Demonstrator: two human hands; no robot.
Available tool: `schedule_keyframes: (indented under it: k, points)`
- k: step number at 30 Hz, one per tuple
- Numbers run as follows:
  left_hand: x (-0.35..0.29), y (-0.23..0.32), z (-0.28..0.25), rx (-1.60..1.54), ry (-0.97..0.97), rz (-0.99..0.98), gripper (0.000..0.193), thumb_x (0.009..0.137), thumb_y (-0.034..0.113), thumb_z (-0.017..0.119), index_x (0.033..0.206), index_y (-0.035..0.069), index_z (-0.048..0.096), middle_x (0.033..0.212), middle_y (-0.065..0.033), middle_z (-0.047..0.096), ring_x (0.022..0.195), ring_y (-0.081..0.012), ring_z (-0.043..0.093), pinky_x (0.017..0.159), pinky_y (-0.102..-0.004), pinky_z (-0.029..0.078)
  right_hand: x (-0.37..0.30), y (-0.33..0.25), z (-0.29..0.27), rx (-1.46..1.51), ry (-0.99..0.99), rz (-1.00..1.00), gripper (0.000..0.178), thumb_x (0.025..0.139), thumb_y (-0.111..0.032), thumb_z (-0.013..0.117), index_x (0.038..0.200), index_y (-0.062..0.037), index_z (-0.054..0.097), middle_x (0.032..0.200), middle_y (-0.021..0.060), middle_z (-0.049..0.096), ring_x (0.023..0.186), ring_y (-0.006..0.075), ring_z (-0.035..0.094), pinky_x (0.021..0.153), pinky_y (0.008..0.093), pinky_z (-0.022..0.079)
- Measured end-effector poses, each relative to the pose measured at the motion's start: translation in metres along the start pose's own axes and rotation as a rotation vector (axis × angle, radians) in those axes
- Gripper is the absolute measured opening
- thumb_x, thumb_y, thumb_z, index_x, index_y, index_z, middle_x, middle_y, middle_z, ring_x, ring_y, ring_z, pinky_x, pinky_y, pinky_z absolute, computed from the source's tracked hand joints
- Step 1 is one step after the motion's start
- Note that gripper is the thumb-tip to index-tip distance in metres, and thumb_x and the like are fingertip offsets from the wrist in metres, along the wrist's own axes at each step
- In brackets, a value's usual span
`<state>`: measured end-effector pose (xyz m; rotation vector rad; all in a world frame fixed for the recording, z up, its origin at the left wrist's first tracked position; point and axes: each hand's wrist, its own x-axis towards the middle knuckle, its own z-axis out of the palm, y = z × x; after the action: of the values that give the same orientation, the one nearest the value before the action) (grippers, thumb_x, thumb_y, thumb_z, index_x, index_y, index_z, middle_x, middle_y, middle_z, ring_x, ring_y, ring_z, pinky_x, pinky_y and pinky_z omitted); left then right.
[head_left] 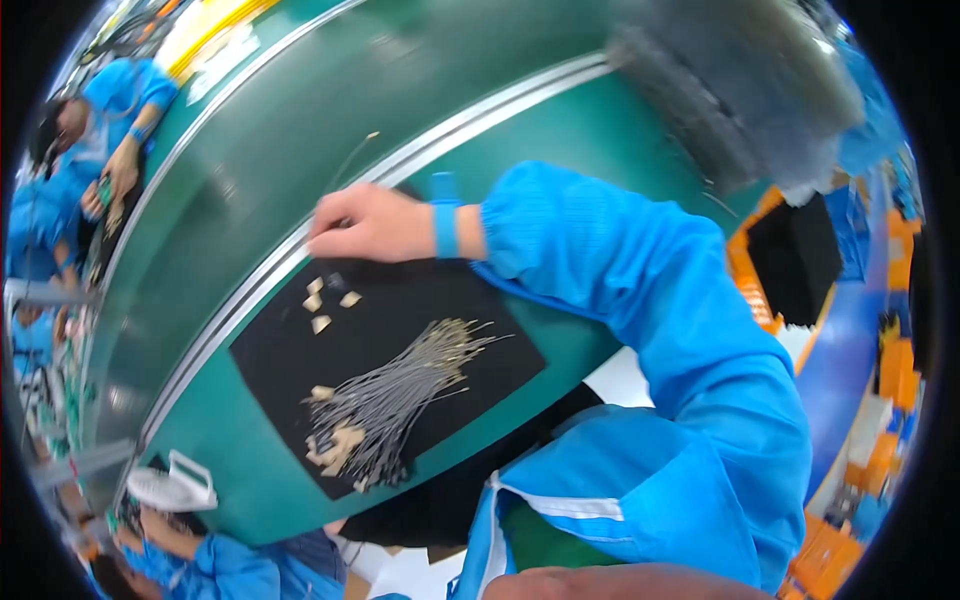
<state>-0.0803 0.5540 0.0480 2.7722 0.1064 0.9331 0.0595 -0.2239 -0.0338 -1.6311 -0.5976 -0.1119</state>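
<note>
My right hand (372,222), with a blue band round the wrist, is closed over the metal rail at the table's far edge. Its fingertips curl under and are partly hidden. A thin grey cable (352,157) with a tan tip runs from behind the knuckles onto the green belt; whether the fingers grip it cannot be seen. On the black mat (480,380), nearer me, lies a fanned bundle of thin grey cables (400,395) with small end fittings. Small tan pieces (320,323) lie on the mat below the hand, and more tan pieces (340,450) sit by the bundle. My left hand is not visible.
The green belt (240,190) runs beyond the rail (250,290). A large plastic-wrapped bundle (740,90) stands far right, beside an orange crate (745,265). A white plastic device (175,488) is at the left end. Co-workers in blue (100,150) sit at the left.
</note>
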Motion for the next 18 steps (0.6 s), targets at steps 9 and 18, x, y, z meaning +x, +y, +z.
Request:
schedule_keyframes:
  k: [9, 18]
  points:
    - [-0.093, 0.178, -0.041, -0.353, 0.182, -0.159, 0.034, 0.1, 0.013, 0.036, 0.124, 0.0, 0.056, 0.111, -0.0155, 0.066, 0.093, -0.0246, 0.065, 0.086, -0.0352, 0.051, -0.014, 0.0, -0.015, -0.031, 0.033, 0.154, 0.016, 0.088, -0.015, 0.069, 0.093, 0.0001, 0.069, 0.089, 0.0058, 0.066, 0.084, 0.0133, 0.061, 0.078, 0.0271, 0.048]
    - [-0.126, 0.208, 0.008, -0.438, 0.19, -0.207, 0.03, 0.099, 0.013, 0.038, 0.12, 0.0, 0.056, 0.108, -0.0151, 0.066, 0.091, -0.0241, 0.065, 0.084, -0.0349, 0.051, -0.016, 0.008, -0.012, 0.024, 0.036, 0.184, 0.012, 0.09, -0.01, 0.068, 0.094, 0.0017, 0.068, 0.092, 0.0052, 0.067, 0.088, 0.0113, 0.062, 0.082, 0.0266, 0.049]
